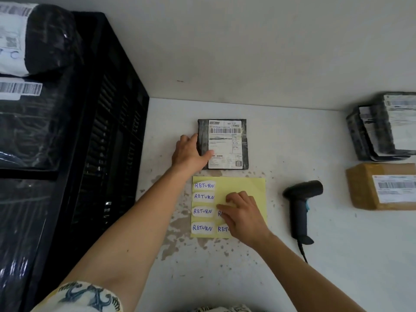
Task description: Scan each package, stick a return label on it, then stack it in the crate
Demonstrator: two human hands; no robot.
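Note:
A small black package (225, 144) with a white shipping label lies flat on the white table. My left hand (190, 153) grips its left edge, thumb on top of the label. Just below it lies a yellow sheet (243, 188) carrying several white RETURN labels (203, 197). My right hand (242, 213) rests on the sheet, fingertips at the edge of a label in the right column, which it partly hides. A black barcode scanner (301, 206) lies on the table to the right of the sheet. The black crate (108, 122) stands at the left.
Black wrapped parcels (33, 122) with barcodes fill the crate. At the right edge lean several black packages (382, 131), with a brown cardboard box (369, 185) in front of them. The scanner's cable (302, 252) runs toward me. A wall stands behind the table.

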